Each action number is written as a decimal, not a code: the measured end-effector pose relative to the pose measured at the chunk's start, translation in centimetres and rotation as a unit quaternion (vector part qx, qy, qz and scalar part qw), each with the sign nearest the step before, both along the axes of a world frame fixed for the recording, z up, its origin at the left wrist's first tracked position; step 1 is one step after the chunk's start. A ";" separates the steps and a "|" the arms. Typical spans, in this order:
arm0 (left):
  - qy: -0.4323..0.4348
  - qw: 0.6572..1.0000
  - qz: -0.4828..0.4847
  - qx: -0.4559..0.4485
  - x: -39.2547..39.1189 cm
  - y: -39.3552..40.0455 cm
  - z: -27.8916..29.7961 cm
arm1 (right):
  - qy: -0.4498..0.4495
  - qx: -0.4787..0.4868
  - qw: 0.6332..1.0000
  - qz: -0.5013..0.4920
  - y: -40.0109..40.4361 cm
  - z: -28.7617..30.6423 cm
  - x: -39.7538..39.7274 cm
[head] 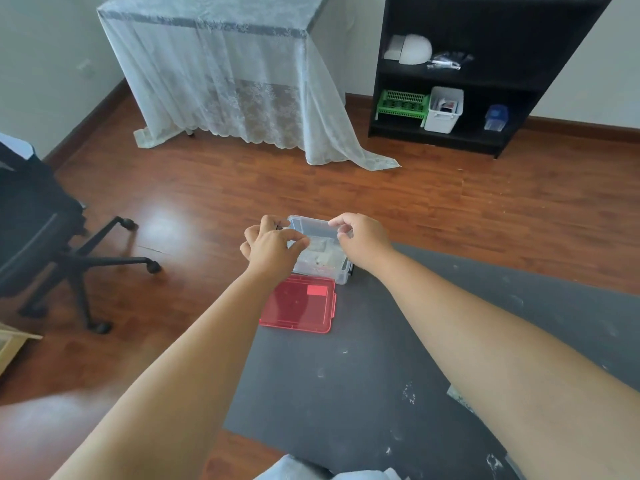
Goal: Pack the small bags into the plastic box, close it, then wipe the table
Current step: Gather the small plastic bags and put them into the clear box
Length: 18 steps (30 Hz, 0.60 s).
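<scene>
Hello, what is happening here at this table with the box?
A person is packing small bags into a clear plastic box at the far corner of a dark table. Both hands are over the open box: the left hand and the right hand seem to pinch a small clear bag between them. The red lid lies flat on the table beside the box, so the box is not closed yet. White specks mark the table.
</scene>
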<state>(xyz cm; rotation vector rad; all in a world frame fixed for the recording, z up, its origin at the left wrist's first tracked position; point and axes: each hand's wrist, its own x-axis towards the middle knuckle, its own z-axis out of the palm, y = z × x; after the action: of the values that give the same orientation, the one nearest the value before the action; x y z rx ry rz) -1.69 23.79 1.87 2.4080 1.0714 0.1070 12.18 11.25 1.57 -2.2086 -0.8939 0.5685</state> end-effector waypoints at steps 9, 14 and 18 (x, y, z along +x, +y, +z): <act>0.002 0.994 -0.034 0.100 0.7 -3.3 0.7 | -0.007 0.051 0.997 -0.061 -6.2 -0.1 1.0; -0.046 0.987 -0.130 0.084 1.0 -10.2 1.3 | 0.010 -0.006 0.997 -0.076 -14.7 -1.3 2.1; -0.055 0.968 -0.238 0.064 0.9 -16.8 0.5 | 0.019 -0.123 0.992 -0.037 -21.6 -2.3 3.3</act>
<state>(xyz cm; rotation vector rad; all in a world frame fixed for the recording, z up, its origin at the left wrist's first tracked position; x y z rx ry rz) -0.78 6.95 2.37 2.6682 0.4270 0.1466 15.50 -10.35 -0.77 -2.4319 -0.7524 0.7145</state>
